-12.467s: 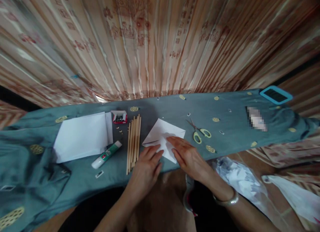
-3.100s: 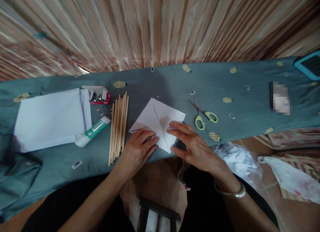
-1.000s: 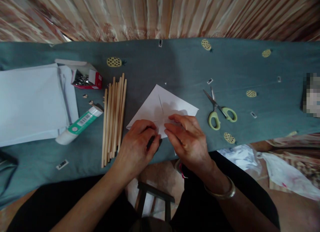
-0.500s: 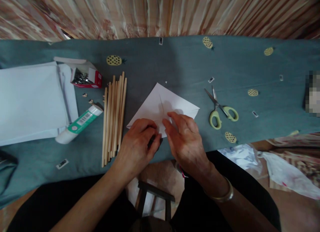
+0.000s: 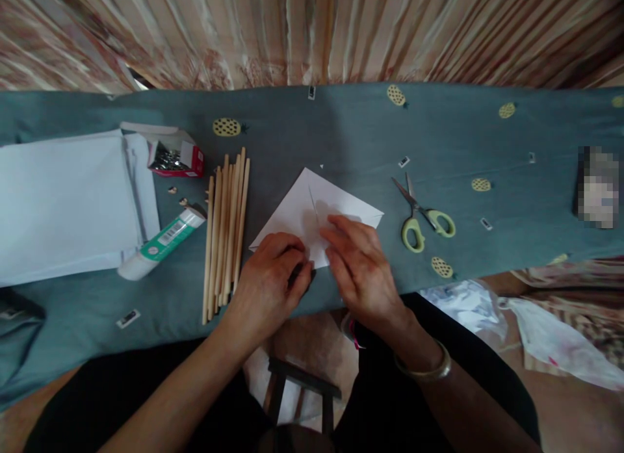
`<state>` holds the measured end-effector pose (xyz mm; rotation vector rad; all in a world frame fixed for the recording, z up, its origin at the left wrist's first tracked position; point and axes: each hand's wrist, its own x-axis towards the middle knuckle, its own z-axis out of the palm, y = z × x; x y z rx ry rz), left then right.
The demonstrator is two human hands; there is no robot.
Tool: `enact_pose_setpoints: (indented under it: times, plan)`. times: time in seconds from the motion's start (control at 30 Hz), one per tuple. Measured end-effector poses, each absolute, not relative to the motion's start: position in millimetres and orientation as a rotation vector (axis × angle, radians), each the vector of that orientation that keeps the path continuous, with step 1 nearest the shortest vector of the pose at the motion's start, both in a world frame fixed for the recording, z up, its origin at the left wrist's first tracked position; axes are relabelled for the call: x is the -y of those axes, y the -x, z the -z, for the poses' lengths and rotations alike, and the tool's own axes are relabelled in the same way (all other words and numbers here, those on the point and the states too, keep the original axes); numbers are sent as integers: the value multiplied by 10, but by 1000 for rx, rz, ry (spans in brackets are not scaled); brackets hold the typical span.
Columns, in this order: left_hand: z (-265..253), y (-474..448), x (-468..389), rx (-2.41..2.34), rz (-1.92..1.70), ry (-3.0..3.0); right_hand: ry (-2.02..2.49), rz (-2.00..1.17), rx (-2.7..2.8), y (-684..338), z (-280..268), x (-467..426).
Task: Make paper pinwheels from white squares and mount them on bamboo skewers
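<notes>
While resting left hand, curled (can't tell if pinching), and right hand, loosely spread, on folded white paper flat on table, treat as likely light, crease-prone; hold by outer edges.

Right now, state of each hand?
Left hand: curled at the paper; whether it grips cannot be told.
Right hand: open, over the paper.
</notes>
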<state>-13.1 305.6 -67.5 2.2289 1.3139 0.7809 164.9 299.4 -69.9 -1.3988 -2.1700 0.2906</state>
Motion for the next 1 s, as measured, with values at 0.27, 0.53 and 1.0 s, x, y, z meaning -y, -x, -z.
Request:
enact_pose_setpoints:
  times: [0.27, 0.53, 1.0]
  plan:
    - [699, 134, -3010, -1324, -807, -2303, 1509, -328, 2134, -1977, 642, -3105]
    - [710, 108, -2944, -1202, -792, -2344, 1571, -269, 2186, -2063, 655, -3127]
    - [633, 192, -2829, -1079, -796, -2481, 1548, -245, 2228, -2099, 479, -3039]
